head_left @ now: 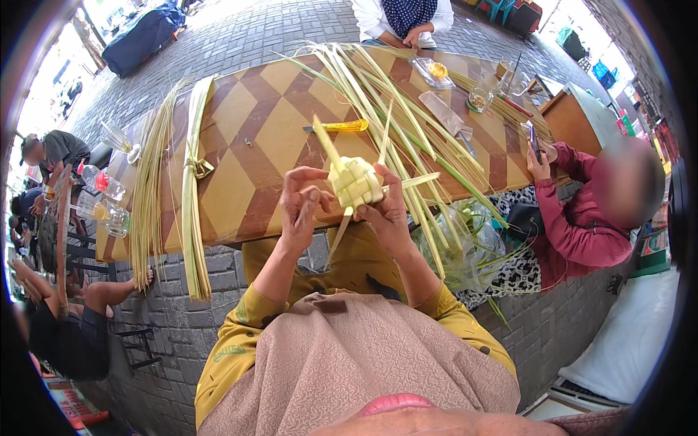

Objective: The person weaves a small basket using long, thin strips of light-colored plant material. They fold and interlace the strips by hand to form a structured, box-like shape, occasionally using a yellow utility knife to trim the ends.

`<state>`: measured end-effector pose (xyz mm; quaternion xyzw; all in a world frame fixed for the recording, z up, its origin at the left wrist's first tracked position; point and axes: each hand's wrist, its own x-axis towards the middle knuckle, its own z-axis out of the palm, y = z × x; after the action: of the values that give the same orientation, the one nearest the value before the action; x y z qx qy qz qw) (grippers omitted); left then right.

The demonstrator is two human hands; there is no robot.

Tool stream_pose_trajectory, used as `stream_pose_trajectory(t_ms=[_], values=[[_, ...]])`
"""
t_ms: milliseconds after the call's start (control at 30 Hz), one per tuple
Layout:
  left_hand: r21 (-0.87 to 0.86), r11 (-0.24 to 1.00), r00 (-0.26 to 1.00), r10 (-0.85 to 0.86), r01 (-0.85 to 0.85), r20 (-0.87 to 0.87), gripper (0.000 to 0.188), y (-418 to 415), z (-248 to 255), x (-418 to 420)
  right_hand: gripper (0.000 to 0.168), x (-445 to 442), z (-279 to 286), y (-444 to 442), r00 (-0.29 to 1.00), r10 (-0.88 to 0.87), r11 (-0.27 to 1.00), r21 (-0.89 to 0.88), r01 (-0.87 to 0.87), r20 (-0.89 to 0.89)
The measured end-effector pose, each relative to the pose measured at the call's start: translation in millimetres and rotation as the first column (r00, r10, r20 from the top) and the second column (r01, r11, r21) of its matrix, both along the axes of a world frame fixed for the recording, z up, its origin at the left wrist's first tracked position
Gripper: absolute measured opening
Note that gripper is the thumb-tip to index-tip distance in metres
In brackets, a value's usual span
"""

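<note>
A woven palm-leaf ketupat pouch [355, 184] is held above the table's near edge, with loose leaf ends sticking out upward, downward and to the right. My right hand [388, 204] grips its right side, thumb below and index finger along the upper edge. At the left side of the pouch is my left hand [304, 204], fingers curled and apart; whether a fingertip touches the weave I cannot tell. Beyond the pouch lies a yellow-handled cutter knife [343, 126]. Long pale palm-leaf strips [376, 103] spread across the table to the right.
On the patterned table [240, 120] lie a tied leaf bundle [195, 180] and thin leaf ribs [152, 174]. Glass mugs [481, 92] and a clear food box [432, 72] stand far right. A seated person [583, 201] holds a phone at right; another person [406, 22] sits opposite.
</note>
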<state>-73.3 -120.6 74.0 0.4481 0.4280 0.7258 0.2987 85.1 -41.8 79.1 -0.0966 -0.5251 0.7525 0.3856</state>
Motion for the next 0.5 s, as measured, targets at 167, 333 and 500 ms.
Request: stream_pose_trajectory(t_ms=[167, 333, 500], values=[[0.019, 0.991, 0.880, 0.127, -0.133, -0.459, 0.019, -9, -3, 11, 0.060, -4, -3, 2, 0.980, -0.200, 0.965, 0.174, 0.194, 0.017], [-0.078, 0.990, 0.974, -0.133, 0.120, -0.185, 0.038, -12, -20, 33, 0.053, -5, -3, -2, 0.988, -0.142, 0.966, 0.209, 0.152, -0.065], [-0.046, 0.984, 0.976, -0.178, 0.174, -0.124, 0.047, -8, -21, 44, 0.052, -5, 0, -11, 0.994, -0.097, 0.969, 0.222, 0.106, -0.052]])
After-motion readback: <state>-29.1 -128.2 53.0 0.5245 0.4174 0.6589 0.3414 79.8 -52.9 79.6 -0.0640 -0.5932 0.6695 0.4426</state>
